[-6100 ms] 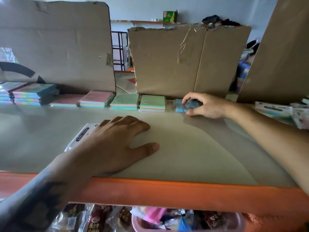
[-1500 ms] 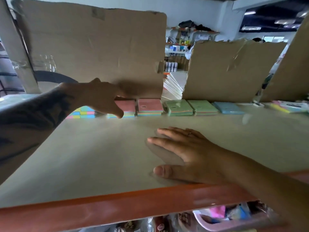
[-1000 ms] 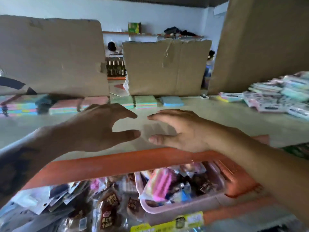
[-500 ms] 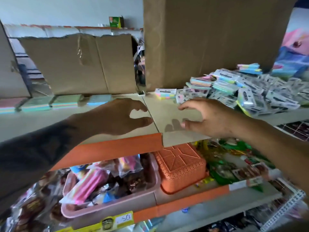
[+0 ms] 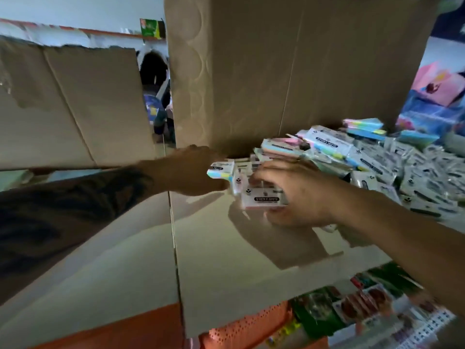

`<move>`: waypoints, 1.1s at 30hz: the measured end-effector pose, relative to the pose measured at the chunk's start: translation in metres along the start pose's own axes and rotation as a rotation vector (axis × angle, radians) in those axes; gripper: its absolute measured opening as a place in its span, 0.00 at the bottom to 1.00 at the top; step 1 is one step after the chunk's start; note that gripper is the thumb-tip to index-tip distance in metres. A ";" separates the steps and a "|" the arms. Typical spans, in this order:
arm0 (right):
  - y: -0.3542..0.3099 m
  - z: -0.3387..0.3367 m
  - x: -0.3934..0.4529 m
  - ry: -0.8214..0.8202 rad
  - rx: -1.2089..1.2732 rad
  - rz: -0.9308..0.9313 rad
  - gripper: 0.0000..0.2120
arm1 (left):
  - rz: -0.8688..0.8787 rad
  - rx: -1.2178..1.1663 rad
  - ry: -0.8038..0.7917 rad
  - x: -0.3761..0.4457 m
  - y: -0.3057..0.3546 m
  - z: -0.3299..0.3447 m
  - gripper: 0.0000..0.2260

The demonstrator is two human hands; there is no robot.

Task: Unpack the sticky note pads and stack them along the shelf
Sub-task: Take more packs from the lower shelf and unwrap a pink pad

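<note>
A heap of packaged sticky note pads (image 5: 382, 170) covers the right part of the shelf (image 5: 226, 253). At the heap's left edge my right hand (image 5: 299, 197) grips a wrapped pink pad (image 5: 264, 200), fingers over its top and thumb beneath. My left hand (image 5: 191, 172) reaches in from the left and holds another wrapped pad (image 5: 221, 170) with a blue and yellow edge, right beside the first. The two packs touch. The row of unwrapped pads further left is out of view.
A tall cardboard box (image 5: 276, 71) stands behind the heap. A torn cardboard sheet (image 5: 65, 109) leans at the back left. Below the shelf's front edge are an orange basket (image 5: 251, 328) and several packaged goods (image 5: 357, 306).
The view swung right from the row of unwrapped pads to the heap. Both hands, empty half a second ago, reached forward into the heap's left edge and each took hold of a wrapped pad.
</note>
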State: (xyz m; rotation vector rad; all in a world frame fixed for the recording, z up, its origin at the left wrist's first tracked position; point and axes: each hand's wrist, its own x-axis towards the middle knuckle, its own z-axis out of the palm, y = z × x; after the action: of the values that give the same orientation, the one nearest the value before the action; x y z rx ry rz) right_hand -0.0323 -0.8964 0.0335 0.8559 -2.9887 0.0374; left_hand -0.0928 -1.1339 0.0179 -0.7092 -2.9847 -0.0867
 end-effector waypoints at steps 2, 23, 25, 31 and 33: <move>0.007 0.001 0.007 -0.022 0.003 -0.008 0.31 | -0.008 0.054 -0.034 0.013 -0.007 0.010 0.22; -0.027 -0.002 -0.002 0.159 0.064 -0.235 0.28 | -0.327 -0.168 0.079 -0.090 0.019 -0.001 0.31; -0.044 -0.004 -0.004 0.145 0.089 -0.290 0.29 | -0.354 -0.215 0.128 -0.116 0.018 -0.003 0.31; -0.105 -0.003 -0.002 0.132 0.136 -0.420 0.28 | -0.457 -0.342 0.233 -0.205 -0.006 -0.014 0.34; -0.130 0.000 0.000 0.137 0.138 -0.463 0.27 | -0.482 -0.349 0.266 -0.235 -0.020 -0.015 0.34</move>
State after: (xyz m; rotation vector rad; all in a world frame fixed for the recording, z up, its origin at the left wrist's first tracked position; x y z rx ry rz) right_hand 0.0372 -1.0068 0.0355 1.4708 -2.6138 0.2780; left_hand 0.1086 -1.2582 0.0124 0.0260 -2.8300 -0.6802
